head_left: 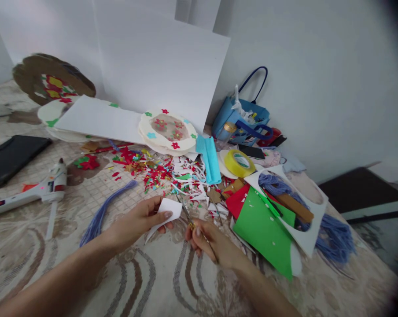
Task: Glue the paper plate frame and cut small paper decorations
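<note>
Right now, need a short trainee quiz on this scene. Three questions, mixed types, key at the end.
1. True or false: the right hand is gripping the white glue gun.

2. What does the left hand hold?
A. a bundle of blue yarn
B. a small white cut piece
C. a flat black phone

3. Fill in: seen from the wearer's side, the yellow roll of tape lies to the ____ of the folded turquoise sheet.

Key:
1. False; it holds slim metal scissors.
2. B
3. right

The white piece (171, 207) looks papery, smooth and matt; the tool (186, 214) metallic.
</note>
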Demonstrator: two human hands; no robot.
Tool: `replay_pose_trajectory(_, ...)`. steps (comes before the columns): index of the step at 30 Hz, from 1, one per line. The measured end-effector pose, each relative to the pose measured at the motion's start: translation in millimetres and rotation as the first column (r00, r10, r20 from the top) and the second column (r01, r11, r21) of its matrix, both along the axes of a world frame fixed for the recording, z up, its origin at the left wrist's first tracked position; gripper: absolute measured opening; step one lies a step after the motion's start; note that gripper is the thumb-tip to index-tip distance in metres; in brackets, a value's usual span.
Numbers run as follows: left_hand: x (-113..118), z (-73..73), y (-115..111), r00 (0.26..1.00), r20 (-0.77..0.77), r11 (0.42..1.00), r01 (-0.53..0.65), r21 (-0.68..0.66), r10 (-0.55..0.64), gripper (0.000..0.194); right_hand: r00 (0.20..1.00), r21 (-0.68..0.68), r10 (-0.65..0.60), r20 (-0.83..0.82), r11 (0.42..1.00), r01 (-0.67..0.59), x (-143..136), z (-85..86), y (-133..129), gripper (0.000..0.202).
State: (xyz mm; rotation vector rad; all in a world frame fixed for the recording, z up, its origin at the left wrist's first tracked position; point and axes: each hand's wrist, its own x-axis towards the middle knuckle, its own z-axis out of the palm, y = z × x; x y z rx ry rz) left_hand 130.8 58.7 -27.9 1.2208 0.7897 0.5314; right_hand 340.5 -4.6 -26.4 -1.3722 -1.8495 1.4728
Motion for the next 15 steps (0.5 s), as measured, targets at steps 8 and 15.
replay_pose_trajectory(8, -2, -2.8, 4, 0.996, -0.077, 0.999, -0.044, 0.022, 0.046, 0.026, 0.999, -0.017, 0.041, -0.014, 0.999, -0.042, 8, 7.6, 3, 0.053)
replay_pose_trajectory(15, -6, 0.0, 5, 0.985, -0.100, 0.986, 0.147, 0.073, -0.140, 0.032, 0.977, -0.058, -0.093, -0.194, 0.995, 0.083, 13, 1.8, 9, 0.049)
